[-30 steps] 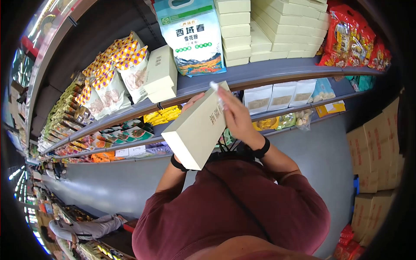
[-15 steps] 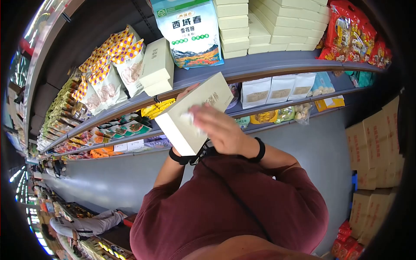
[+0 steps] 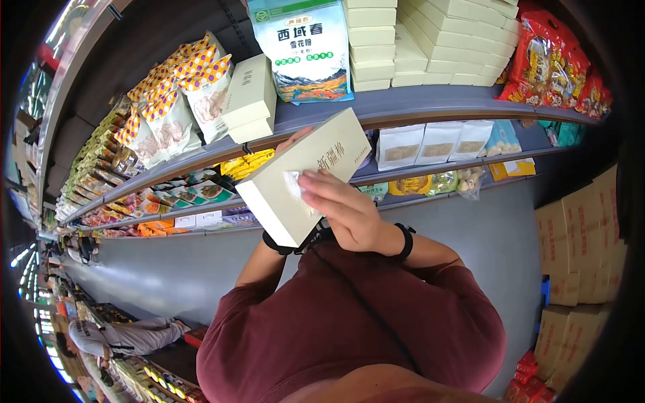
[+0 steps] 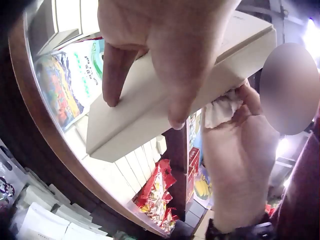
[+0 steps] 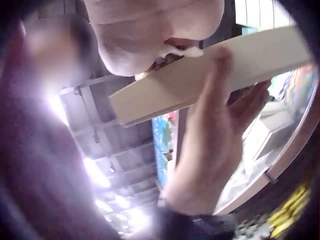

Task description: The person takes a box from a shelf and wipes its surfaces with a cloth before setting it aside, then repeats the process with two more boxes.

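Observation:
A cream box with Chinese lettering on its face is held up in front of the chest, tilted. My left hand grips it, thumb and fingers on its opposite sides; in the head view only a little of that hand shows behind the far edge. With its fingers, my right hand presses a crumpled white tissue against the lettered face, below the writing. Seen from the left wrist, the tissue is bunched between the right hand's fingers and palm, right at the box.
Ahead runs a shelf bearing a blue-and-white flour bag, stacked cream boxes, dotted bags and red packets. Lower shelves hold white pouches. Brown cartons stand at right. Another person is at lower left.
The right hand and tissue have slid from the box's far upper corner down toward its near left part. The box has turned so that its lettered face shows more.

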